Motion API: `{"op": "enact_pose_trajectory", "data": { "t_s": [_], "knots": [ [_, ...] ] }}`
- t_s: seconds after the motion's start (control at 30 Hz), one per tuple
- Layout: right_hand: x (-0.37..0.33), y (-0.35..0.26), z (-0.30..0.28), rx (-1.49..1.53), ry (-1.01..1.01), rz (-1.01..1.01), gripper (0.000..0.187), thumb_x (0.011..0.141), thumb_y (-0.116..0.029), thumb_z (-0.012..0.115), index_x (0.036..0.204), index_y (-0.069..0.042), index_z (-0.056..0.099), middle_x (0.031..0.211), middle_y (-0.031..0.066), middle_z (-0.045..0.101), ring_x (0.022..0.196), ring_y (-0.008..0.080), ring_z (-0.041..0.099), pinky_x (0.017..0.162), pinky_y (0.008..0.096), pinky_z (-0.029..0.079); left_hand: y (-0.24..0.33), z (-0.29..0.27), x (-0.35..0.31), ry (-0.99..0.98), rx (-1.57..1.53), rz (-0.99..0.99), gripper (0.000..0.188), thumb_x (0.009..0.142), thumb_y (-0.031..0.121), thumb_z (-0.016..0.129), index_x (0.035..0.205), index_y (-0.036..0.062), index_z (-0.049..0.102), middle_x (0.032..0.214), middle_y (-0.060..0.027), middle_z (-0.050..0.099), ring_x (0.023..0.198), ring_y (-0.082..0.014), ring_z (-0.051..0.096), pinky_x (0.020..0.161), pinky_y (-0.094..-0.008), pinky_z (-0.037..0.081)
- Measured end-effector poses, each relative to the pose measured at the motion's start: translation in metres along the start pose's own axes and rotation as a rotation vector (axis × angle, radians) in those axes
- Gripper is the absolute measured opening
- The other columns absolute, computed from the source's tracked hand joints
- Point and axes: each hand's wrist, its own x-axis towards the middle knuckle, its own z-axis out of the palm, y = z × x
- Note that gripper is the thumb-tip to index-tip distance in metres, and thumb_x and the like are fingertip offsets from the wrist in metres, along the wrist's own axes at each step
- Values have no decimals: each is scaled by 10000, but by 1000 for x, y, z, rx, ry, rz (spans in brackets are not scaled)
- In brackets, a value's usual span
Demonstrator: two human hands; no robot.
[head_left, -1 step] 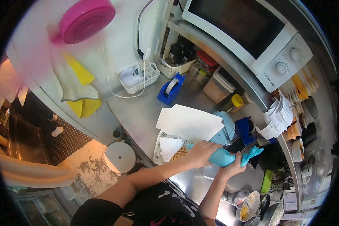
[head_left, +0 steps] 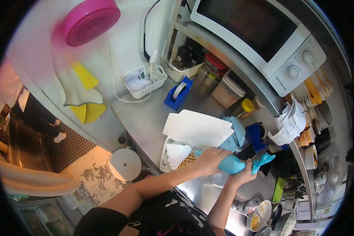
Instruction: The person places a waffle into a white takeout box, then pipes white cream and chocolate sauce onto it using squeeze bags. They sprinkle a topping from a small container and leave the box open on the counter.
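Observation:
A blue piping bag (head_left: pixel 231 165) is gripped between both hands. My left hand (head_left: pixel 211 160) wraps round its front part, near the tip. Farther right, my right hand (head_left: pixel 244 174) closes round its gathered end, and the twisted blue tail sticks out past the fingers. The tip points left over an open white takeaway box (head_left: pixel 164 163), whose lid (head_left: pixel 198 126) is folded back. Inside the box lie a waffle (head_left: pixel 188 160) and a mound of white cream (head_left: pixel 177 153). My left hand covers part of the waffle.
Behind the box stand a blue tape dispenser (head_left: pixel 178 93), a white basket (head_left: pixel 145 82) and a plastic tub (head_left: pixel 228 89). A microwave (head_left: pixel 259 31) sits on the shelf above right. Bowls (head_left: pixel 260 215) of food are at lower right. Another person (head_left: pixel 35 112) stands at far left.

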Motion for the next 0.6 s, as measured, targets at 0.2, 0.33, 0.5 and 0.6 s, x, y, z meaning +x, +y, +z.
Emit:
{"op": "enact_pose_trajectory", "data": {
  "t_s": [0.2, 0.33, 0.5, 0.6],
  "knots": [
    [4, 0, -3, -14, -27, -36, 89, 788, 24, 577, 720, 2, 526, 642, 38, 537, 529, 129, 499, 509, 282, 426, 2, 2, 1, -11, 4, 3, 604, 627, 181, 751, 1177, 154, 502, 966, -77, 607, 934, -282, 596, 817, -403, 436],
    [4, -3, -7, -43, -37, -5, 92, 783, 14, 581, 713, -3, 522, 629, 46, 540, 520, 136, 507, 500, 283, 423, 8, 2, -4, -26, -18, -19, 571, 639, 145, 728, 1165, 120, 506, 1014, -81, 609, 955, -287, 596, 823, -400, 436],
    [-1, -9, -8, -15, -54, 14, 91, 774, 6, 582, 709, -5, 519, 612, 61, 537, 516, 147, 518, 499, 285, 418, 16, -2, -12, -24, 6, -42, 570, 636, 135, 724, 1162, 126, 505, 1011, -76, 594, 928, -287, 592, 796, -398, 433],
    [-4, -12, -10, -41, -60, 43, 76, 768, 9, 577, 723, 2, 516, 617, 70, 540, 513, 153, 518, 508, 291, 432, 20, -3, -17, -20, 1, -59, 563, 635, 125, 722, 1155, 118, 506, 994, -80, 586, 908, -289, 591, 789, -397, 433]
  ]
}}
